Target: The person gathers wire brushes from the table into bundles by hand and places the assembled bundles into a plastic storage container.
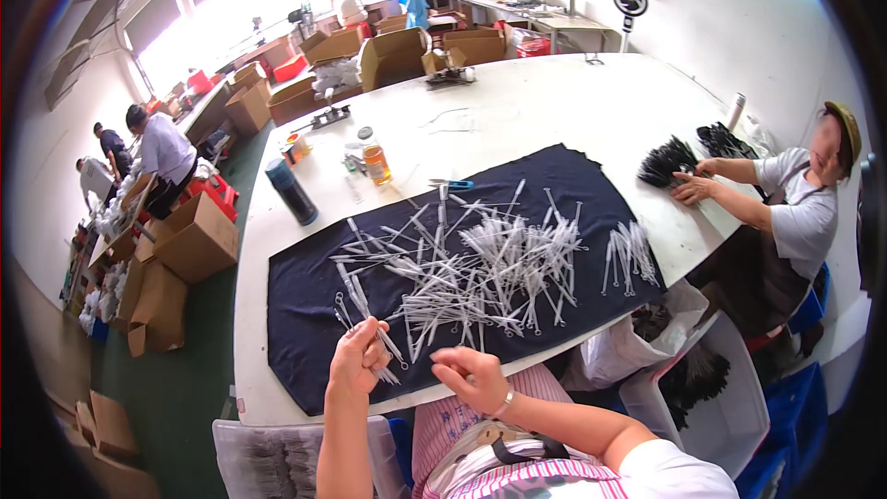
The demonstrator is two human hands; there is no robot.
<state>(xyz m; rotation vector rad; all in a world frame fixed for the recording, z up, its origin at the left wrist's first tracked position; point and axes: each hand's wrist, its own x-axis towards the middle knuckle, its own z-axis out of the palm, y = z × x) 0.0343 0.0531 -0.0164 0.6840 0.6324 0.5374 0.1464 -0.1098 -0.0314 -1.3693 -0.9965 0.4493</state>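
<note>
My left hand (358, 358) is closed around a few thin ring-ended wire sticks (344, 311), whose ring ends poke up above the fist. Just right of it, my right hand (471, 381) hovers over the near table edge. Its fingers are loosely curled, thumb and forefinger apart, with nothing visible between them. Ahead of both hands lies a big loose heap of white ring-ended sticks (504, 263), pointing many ways. A smaller, neater bunch of sticks (630, 254) rests apart at the right. Everything lies on a dark blue cloth (300, 314).
The cloth covers part of a white table (554, 102). Blue snips (451, 184), a dark bottle (291, 191) and an amber jar (375, 164) stand or lie beyond it. At right, a co-worker (790, 185) handles black bristly bundles (667, 164). Plastic bins (730, 397) flank me below.
</note>
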